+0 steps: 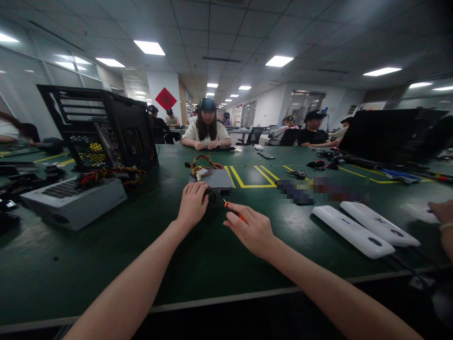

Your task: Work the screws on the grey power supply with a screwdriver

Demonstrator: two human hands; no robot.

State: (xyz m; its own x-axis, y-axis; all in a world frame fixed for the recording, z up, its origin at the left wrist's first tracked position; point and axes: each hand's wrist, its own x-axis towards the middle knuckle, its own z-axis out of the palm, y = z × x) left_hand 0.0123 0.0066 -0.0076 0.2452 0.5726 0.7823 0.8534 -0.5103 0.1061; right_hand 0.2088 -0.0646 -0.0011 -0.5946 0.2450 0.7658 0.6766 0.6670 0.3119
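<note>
A small grey computer power supply (214, 178) sits on the green table in front of me, its fan grille and power socket facing my way. My left hand (193, 200) grips its left front corner, the fingers over the top and the thumb by the fan. In my right hand (251, 226) is a screwdriver (236, 210) with an orange and black handle. Its thin metal tip points up and left towards the face below the socket; whether it touches, I cannot tell. Behind the unit lies a bundle of coloured cables (203, 161) with a white connector.
To the left stand a black computer case (120, 127) and a larger power supply (76, 200). Two white power banks (354, 231) lie to the right, near another person's hand (444, 212). A person (207, 127) sits opposite. Yellow tape (247, 185) marks the green table (198, 274).
</note>
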